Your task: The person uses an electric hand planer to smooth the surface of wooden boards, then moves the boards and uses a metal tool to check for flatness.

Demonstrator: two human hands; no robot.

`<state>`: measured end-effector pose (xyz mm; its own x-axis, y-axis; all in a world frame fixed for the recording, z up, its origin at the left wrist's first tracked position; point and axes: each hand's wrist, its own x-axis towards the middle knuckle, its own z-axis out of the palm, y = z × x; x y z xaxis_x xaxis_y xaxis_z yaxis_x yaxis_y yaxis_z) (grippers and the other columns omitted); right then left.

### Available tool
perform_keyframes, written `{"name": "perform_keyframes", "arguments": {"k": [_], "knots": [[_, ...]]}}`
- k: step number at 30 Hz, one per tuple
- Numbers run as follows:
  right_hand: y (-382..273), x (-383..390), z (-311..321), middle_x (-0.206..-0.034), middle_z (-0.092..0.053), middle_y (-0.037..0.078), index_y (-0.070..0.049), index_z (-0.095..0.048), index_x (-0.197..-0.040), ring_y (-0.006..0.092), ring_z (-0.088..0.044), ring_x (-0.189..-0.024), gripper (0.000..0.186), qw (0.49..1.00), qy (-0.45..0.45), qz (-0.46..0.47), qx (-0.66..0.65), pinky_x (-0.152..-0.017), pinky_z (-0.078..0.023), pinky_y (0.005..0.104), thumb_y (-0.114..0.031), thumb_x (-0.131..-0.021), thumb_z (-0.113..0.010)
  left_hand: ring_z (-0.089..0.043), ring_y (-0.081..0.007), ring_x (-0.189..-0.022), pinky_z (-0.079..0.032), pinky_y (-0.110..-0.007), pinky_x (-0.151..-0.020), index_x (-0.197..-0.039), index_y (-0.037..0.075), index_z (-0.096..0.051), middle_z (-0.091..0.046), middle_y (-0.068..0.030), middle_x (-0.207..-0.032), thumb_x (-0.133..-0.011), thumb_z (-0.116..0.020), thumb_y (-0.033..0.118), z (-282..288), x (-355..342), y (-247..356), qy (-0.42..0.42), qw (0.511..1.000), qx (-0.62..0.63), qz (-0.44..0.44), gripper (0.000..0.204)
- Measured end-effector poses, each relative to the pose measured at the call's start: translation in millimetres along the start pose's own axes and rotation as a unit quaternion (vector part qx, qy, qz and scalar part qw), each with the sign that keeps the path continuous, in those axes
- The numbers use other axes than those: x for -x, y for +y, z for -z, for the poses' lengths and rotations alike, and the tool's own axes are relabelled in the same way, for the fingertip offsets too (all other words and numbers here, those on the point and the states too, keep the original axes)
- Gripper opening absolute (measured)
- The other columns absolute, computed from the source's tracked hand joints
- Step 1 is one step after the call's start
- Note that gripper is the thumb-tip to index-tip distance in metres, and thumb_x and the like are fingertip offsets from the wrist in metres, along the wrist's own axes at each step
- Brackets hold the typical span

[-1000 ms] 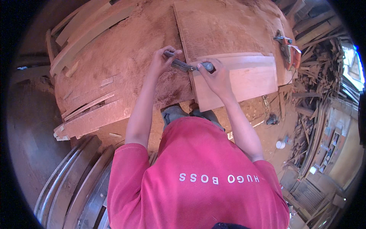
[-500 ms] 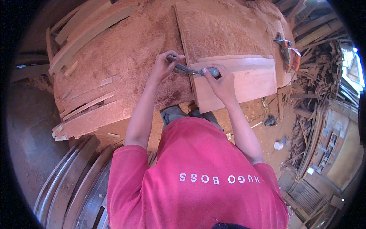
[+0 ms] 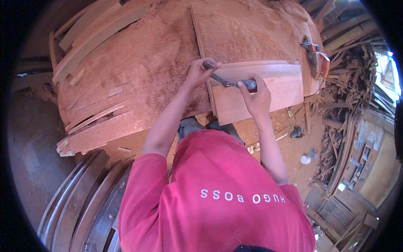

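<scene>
Between my two hands is a dark, slender metal hand tool [image 3: 220,80] with a thick grey grip at its right end. Whether it is one piece or two held together, I cannot tell. My left hand [image 3: 199,74] is closed in a pinch around its dark rounded left end. My right hand [image 3: 258,95] wraps the grey grip, thumb laid along it. Below the tool lies a smooth, pale reddish board [image 3: 268,90], its curved far edge next to another thin piece. These rest on a larger sawdust-covered panel [image 3: 247,33].
Reddish sawdust coats the workbench [image 3: 142,63]. An orange and black power tool [image 3: 319,61] stands at its right edge. Curved wood pieces [image 3: 100,38] lie at far left, with thin strips [image 3: 94,119] nearer. Scrap wood [image 3: 354,80] is heaped to the right; a white container [image 3: 305,159] stands on the floor.
Both hands have shifted right and the right one slightly nearer me, carrying the tool from the panel's left edge to over the pale board. Both grips stay closed.
</scene>
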<state>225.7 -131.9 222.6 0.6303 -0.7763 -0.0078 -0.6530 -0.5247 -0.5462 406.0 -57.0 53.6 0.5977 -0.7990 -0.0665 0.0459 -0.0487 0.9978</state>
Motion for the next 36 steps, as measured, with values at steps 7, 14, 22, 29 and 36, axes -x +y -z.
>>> {"name": "perform_keyframes", "arguments": {"k": [7, 14, 22, 29, 36], "knots": [[20.6, -4.4, 6.7, -0.109, -0.066, 0.013, -0.008, -0.060, -0.122, 0.0286, -0.070, -0.077, 0.040, 0.996, -0.004, 0.079, -0.040, -0.068, -0.055, 0.0383, -0.022, -0.087, -0.073, -0.049, -0.0054, -0.067, -0.043, -0.026, -0.060, -0.084, 0.003, -0.070, -0.057, 0.0036, -0.067, -0.090, -0.076, 0.029, -9.4, -16.3, 1.5, -0.071, 0.997, 0.008, -0.008, 0.027], [18.0, -0.4, 16.1, -0.106, -0.068, 0.012, -0.008, -0.067, -0.107, 0.0326, -0.069, -0.078, 0.030, 0.995, -0.024, 0.039, 0.084, -0.068, -0.054, 0.0413, -0.030, -0.087, -0.072, -0.053, -0.0065, -0.069, -0.047, -0.028, -0.064, -0.086, 0.001, -0.070, -0.063, 0.0008, -0.070, -0.090, -0.075, 0.035, -11.8, -21.6, 0.0, -0.087, 0.996, -0.010, -0.027, 0.035], [13.4, -15.3, 23.2, -0.092, -0.070, 0.015, -0.004, -0.068, -0.104, 0.0337, -0.070, -0.077, 0.037, 0.979, 0.045, 0.150, 0.132, -0.066, -0.053, 0.0428, -0.032, -0.082, -0.078, -0.056, -0.0083, -0.070, -0.049, -0.029, -0.068, -0.087, 0.001, -0.070, -0.064, -0.0026, -0.071, -0.088, -0.076, 0.041, -10.9, -26.2, 3.7, -0.072, 0.996, -0.050, -0.017, 0.040], [0.1, -14.3, 28.5, -0.115, -0.066, 0.018, -0.006, -0.066, -0.113, 0.0361, -0.067, -0.093, 0.038, 0.985, -0.087, -0.069, 0.132, -0.078, -0.055, 0.0422, -0.030, -0.085, -0.075, -0.054, -0.0079, -0.068, -0.048, -0.029, -0.064, -0.086, 0.002, -0.070, -0.063, -0.0019, -0.068, -0.088, -0.075, 0.041, -12.5, -27.2, 1.2, -0.074, 0.996, -0.051, -0.005, 0.039], [22.3, -16.4, 30.1, -0.093, -0.070, 0.016, -0.002, -0.067, -0.104, 0.0354, -0.069, -0.079, 0.038, 0.992, 0.004, 0.118, -0.034, -0.065, -0.053, 0.0423, -0.032, -0.083, -0.077, -0.053, -0.0075, -0.066, -0.047, -0.029, -0.064, -0.086, 0.002, -0.070, -0.061, -0.0024, -0.065, -0.088, -0.075, 0.041, -9.5, -27.7, 10.0, -0.089, 0.995, -0.053, -0.012, 0.040]]}}
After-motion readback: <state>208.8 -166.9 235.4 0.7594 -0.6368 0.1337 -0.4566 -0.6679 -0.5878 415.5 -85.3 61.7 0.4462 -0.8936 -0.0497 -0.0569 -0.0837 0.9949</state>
